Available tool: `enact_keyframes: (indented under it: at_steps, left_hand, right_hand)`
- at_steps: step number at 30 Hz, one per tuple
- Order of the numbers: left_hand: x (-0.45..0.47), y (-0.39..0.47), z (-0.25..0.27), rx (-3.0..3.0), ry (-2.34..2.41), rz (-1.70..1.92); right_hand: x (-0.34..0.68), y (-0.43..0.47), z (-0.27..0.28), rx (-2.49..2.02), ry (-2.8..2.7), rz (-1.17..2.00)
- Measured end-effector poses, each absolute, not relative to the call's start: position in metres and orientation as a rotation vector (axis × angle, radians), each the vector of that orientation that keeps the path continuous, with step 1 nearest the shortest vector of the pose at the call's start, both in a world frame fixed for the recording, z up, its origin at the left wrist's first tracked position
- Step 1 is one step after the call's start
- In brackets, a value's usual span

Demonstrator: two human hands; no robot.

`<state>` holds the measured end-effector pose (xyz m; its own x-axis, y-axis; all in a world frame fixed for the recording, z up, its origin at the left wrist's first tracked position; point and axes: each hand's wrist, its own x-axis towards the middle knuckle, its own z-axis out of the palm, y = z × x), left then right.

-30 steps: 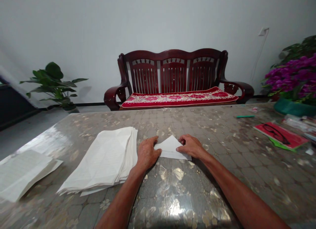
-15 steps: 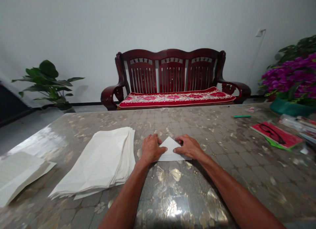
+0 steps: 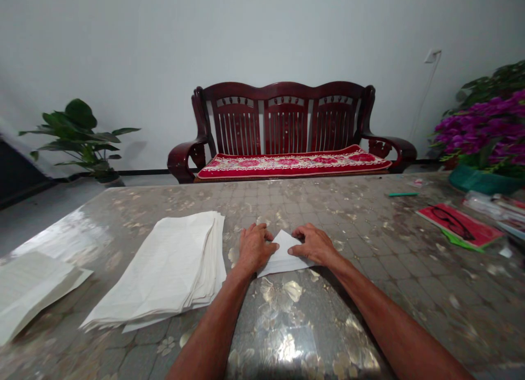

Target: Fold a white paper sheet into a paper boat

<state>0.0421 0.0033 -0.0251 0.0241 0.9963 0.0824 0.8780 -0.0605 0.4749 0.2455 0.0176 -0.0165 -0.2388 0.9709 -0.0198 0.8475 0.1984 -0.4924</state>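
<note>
Between my hands lies a small folded sheet of white paper (image 3: 283, 261), flat on the table with its pointed top away from me. My left hand (image 3: 255, 247) grips its left side, thumb on top and fingers curled at the edge. On the right side, my right hand (image 3: 315, 245) holds it in the same way, its thumb pointing inward at the paper's middle. The two thumb tips are a little apart. Fingertips at the paper's outer edges are partly hidden.
A thick stack of white paper (image 3: 164, 265) lies left of my hands, with a loose folded sheet (image 3: 33, 287) farther left. To the right are a green pen (image 3: 403, 194), glasses (image 3: 453, 221) on a red booklet (image 3: 484, 228), and purple flowers (image 3: 484, 128). A wooden bench (image 3: 286, 117) stands behind the table.
The folded paper has turned slightly, its left bottom corner now nearer me. My left hand has shifted a little to the right; my right hand has hardly moved.
</note>
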Motion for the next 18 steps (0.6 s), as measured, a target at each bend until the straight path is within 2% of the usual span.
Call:
enact_keyframes:
  at_steps: [12,18]
  left_hand:
    - [0.057,0.013,-0.017,1.97,1.922,0.566]
    - [0.057,0.014,-0.017,1.876,1.93,0.671]
  right_hand:
    - [0.244,0.017,-0.015,-1.657,-2.169,0.624]
    - [0.246,0.018,-0.019,-1.648,-2.181,0.627]
